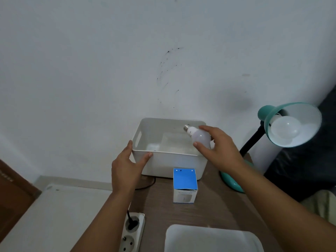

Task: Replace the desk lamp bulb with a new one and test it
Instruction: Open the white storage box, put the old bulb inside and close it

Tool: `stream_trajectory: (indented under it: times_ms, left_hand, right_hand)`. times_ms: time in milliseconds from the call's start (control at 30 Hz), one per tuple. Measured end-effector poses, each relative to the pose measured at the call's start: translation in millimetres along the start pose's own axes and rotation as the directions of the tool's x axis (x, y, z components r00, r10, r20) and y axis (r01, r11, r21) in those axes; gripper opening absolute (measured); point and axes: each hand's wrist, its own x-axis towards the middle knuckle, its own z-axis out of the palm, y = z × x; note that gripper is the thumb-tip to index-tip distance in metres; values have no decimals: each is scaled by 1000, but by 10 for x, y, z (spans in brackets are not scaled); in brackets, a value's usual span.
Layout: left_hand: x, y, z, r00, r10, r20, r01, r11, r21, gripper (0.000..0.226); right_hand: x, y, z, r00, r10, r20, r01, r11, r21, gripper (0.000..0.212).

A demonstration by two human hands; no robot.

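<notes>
My right hand [217,148] grips a white bulb [199,136] over the right side of a white plastic bin [169,160], its metal screw base pointing up and left. My left hand [127,165] rests on the bin's front left corner, thumb on the front wall, fingers on the side. A teal desk lamp [292,122] stands at the right, with a white bulb [285,130] screwed into its shade; it does not look lit. A blue and white bulb box [185,184] stands upright in front of the bin.
A white power strip [132,231] with a black plug in it lies at the desk's front left. A white lid or tray [212,239] sits at the front edge. The wall is right behind the bin. A dark cushion is to the right.
</notes>
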Motion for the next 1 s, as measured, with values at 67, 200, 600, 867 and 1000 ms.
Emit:
stream_trajectory:
  times_ms: [67, 200, 600, 867, 1000]
  left_hand:
    - [-6, 5, 0, 1000, -8, 6, 8, 1000, -25, 99]
    - [-13, -9, 31, 999, -27, -17, 26, 998, -49, 94]
    - [-26, 26, 32, 999, -50, -9, 50, 999, -14, 91]
    - [-24, 199, -101, 993, -79, 91, 72, 995, 76, 89]
    - [-81, 317, -269, 983, -69, 168, 45, 989, 138, 92]
  right_hand:
    - [149, -2, 91, 998, 7, 64, -5, 999, -36, 58]
    - [345, 31, 245, 984, 62, 166, -27, 978, -208, 59]
    - [498, 45, 322, 937, 216, 274, -112, 930, -350, 59]
    - [310, -4, 190, 958, 147, 246, -68, 950, -305, 67]
    - [16, -37, -65, 991, 62, 119, -27, 962, -273, 65]
